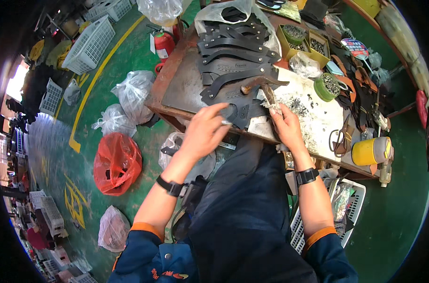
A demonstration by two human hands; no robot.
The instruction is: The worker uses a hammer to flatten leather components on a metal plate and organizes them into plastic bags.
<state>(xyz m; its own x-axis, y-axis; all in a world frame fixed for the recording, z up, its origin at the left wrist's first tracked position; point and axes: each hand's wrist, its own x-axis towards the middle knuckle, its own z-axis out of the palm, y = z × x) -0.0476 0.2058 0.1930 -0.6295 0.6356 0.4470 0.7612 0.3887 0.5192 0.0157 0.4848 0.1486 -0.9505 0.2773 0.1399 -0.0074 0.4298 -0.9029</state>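
My right hand (288, 126) is closed round the worn, wrapped handle of a hammer (271, 98). The hammer's brownish head (253, 85) points left above black leather pieces. At the table's front edge, my left hand (202, 128) is beside a flat black leather piece (240, 111). Its index finger is stretched out, and something small and silvery shows at the other fingers, too small to name. A pile of black leather straps (235, 59) with metal rivets lies just beyond both hands. The end of one black strap lies between my hands.
Loose rivets (297, 107) are scattered on the pale board, near a green bowl of rivets (327, 87) and yellow boxes (313, 47). Scissors (338, 141) and a yellow container (371, 151) stand right. A red bag (117, 164) and a fire extinguisher (163, 46) are on the left.
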